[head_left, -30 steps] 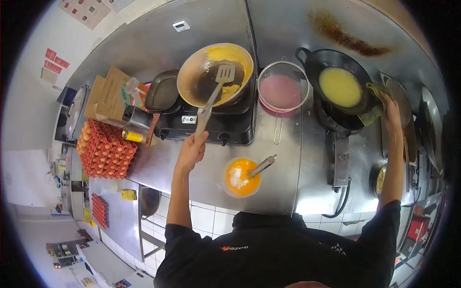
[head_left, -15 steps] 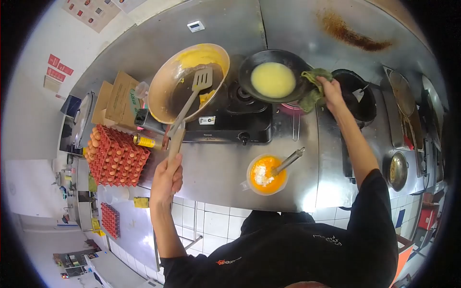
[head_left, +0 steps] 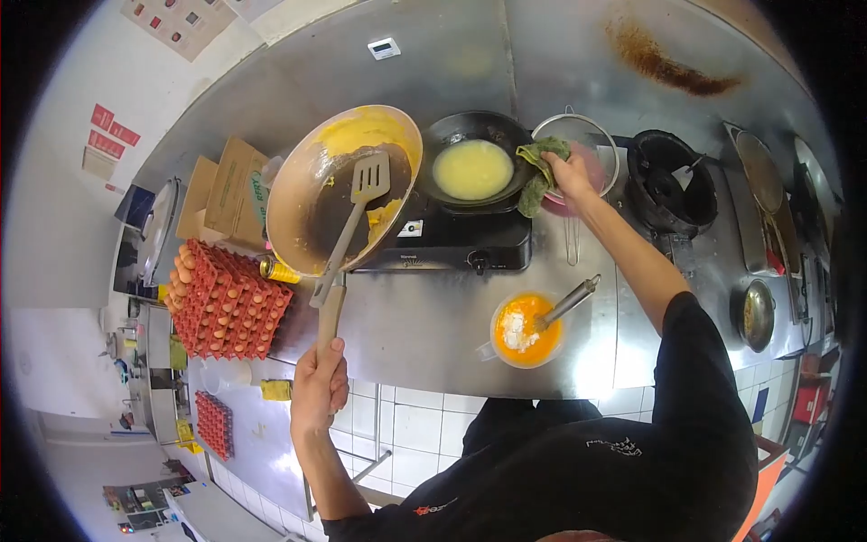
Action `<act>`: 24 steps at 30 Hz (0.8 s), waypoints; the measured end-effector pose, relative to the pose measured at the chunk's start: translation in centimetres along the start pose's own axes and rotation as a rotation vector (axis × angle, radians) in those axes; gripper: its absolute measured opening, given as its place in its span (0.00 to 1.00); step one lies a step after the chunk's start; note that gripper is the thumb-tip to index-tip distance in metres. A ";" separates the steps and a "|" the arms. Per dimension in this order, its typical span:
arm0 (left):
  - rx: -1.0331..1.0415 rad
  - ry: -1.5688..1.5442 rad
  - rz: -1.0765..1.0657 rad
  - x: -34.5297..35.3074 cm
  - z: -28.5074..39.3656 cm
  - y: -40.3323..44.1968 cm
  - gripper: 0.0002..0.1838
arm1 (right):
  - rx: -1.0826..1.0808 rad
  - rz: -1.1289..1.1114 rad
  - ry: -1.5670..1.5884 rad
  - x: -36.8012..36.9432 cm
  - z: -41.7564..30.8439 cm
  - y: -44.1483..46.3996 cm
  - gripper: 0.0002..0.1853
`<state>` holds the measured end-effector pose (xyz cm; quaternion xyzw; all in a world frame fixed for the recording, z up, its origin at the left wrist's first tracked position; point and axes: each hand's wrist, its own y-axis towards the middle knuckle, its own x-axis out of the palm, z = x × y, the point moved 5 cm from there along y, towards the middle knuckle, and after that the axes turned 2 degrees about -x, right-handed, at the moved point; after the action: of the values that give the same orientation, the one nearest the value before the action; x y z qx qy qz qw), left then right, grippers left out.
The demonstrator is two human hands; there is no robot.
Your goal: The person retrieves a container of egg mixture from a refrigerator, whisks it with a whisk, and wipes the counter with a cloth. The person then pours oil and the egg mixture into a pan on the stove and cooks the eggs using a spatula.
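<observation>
My left hand (head_left: 318, 388) is closed around the handle of a tan frying pan (head_left: 287, 194), which is held tilted over the left part of the stove. Yellow egg residue coats its inner wall. A grey slotted spatula (head_left: 370, 178) lies in it, with its handle end across the pan's handle. Through a folded green cloth (head_left: 531, 200), my right hand (head_left: 569, 173) grips the handle of a black pan (head_left: 438, 185). That pan is over the black portable stove (head_left: 442, 246) and holds pale yellow liquid (head_left: 473, 170). Whether it rests on the burner is hidden.
Nearer me on the steel counter (head_left: 424, 334) stands a jug (head_left: 495, 348) of orange egg mix with white lumps and a whisk (head_left: 569, 303). Behind the cloth is a strainer (head_left: 596, 135). Stacked egg trays (head_left: 230, 307) stand left; a black burner (head_left: 673, 185) is right.
The black pan has moved left and over the stove, along with my right hand and the cloth, uncovering the strainer. The tan pan has shifted left and toward me. The view has shifted slightly.
</observation>
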<state>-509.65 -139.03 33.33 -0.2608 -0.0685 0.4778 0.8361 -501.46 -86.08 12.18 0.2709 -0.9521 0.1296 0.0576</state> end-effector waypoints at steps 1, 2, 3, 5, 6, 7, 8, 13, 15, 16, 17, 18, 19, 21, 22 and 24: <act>0.002 0.001 0.001 0.2 0.2 -0.1 0.20 | 0.033 0.005 0.013 0.1 0.1 -0.1 0.17; 0.001 0.004 0.001 0.4 0.4 -0.1 0.19 | 0.034 0.014 0.015 0.1 -0.1 -0.2 0.17; -0.002 0.012 -0.007 0.5 0.4 0.1 0.19 | 0.011 0.010 0.024 0.1 -0.3 -0.3 0.17; 0.011 0.014 -0.014 0.7 0.6 0.3 0.19 | 0.000 0.021 0.042 0.2 0.0 -0.4 0.17; 0.005 0.031 -0.023 1.1 0.7 0.4 0.19 | -0.018 0.032 -0.001 0.1 0.2 0.0 0.18; 0.022 0.013 -0.021 1.7 1.0 0.4 0.19 | -0.035 0.043 -0.044 0.0 0.4 0.2 0.18; 0.038 -0.004 -0.020 2.3 1.2 0.4 0.18 | -0.027 0.059 -0.036 -0.1 0.9 0.3 0.18; 0.063 0.010 -0.087 5.4 2.4 0.8 0.18 | -0.136 0.100 -0.106 -0.1 2.6 2.3 0.24; 0.079 0.038 -0.144 7.3 3.2 0.7 0.17 | -0.149 0.149 -0.119 -0.3 1.6 1.6 0.27; 0.086 0.040 -0.165 8.2 3.6 0.5 0.17 | -0.148 0.194 -0.096 -0.5 0.5 0.7 0.29; 0.091 0.040 -0.186 9.4 3.9 0.4 0.17 | -0.190 0.259 -0.082 -1.2 0.8 1.2 0.21; 0.090 0.062 -0.219 10.6 4.2 0.2 0.17 | -0.257 0.369 -0.140 -2.4 2.6 3.2 0.22; 0.092 0.067 -0.227 11.8 4.7 0.1 0.17 | -0.261 0.424 -0.151 -3.6 2.1 2.6 0.23; 0.112 0.081 -0.244 14.1 5.3 -0.5 0.17 | -0.277 0.492 -0.151 -6.4 0.4 0.1 0.25; 0.120 0.089 -0.267 15.3 5.6 -0.8 0.17 | -0.314 0.504 -0.060 -8.1 0.2 -2.0 0.26; 0.138 0.100 -0.299 18.3 6.2 -1.4 0.17 | -0.358 0.471 -0.046 -12.0 -1.2 -6.8 0.28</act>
<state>-501.03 -122.08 36.87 -0.2131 -0.0318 0.3378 0.9162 -487.63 -85.28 12.65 0.0307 -0.9975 -0.0368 0.0513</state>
